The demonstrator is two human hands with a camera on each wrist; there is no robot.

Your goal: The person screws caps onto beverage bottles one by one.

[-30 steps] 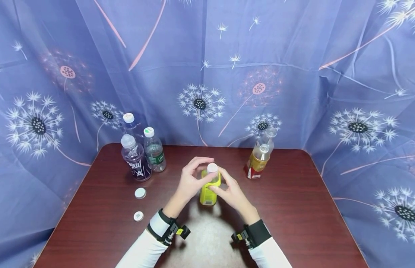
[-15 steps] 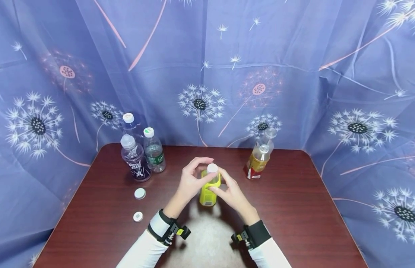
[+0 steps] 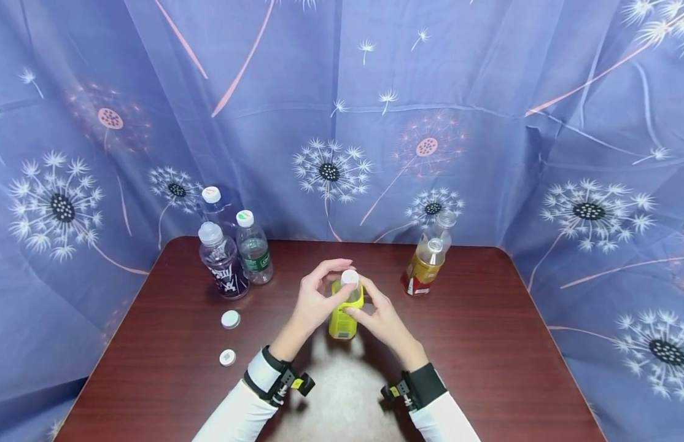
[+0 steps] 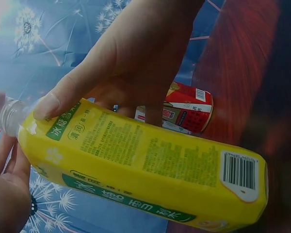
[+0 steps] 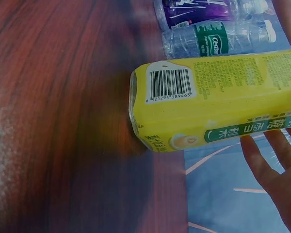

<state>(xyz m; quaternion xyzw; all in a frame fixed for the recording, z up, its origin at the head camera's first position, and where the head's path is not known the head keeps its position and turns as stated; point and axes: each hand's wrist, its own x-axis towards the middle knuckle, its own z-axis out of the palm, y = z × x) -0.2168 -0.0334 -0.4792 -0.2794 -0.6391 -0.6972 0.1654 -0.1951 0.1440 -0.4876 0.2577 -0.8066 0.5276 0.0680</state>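
Note:
A yellow-labelled drink bottle (image 3: 342, 323) stands upright near the middle of the table, its white cap (image 3: 350, 277) on the neck. My left hand (image 3: 313, 299) pinches the cap between thumb and fingers. Around the bottle's shoulder, my right hand (image 3: 387, 316) grips with thumb and fingertips. The left wrist view shows the right thumb (image 4: 48, 104) against the top of the label, just below the clear neck (image 4: 12, 117). In the right wrist view, the right hand's fingertips (image 5: 247, 145) lie along the green label strip; the cap is outside that view.
At the back left stand a purple-labelled bottle (image 3: 227, 273), a green-labelled water bottle (image 3: 256, 258) and another capped bottle (image 3: 212, 195). Two white caps (image 3: 230, 318) lie on the left side. A red-and-gold bottle (image 3: 423, 273) and a clear bottle (image 3: 446, 224) stand at back right, before the curtain (image 3: 485, 153).

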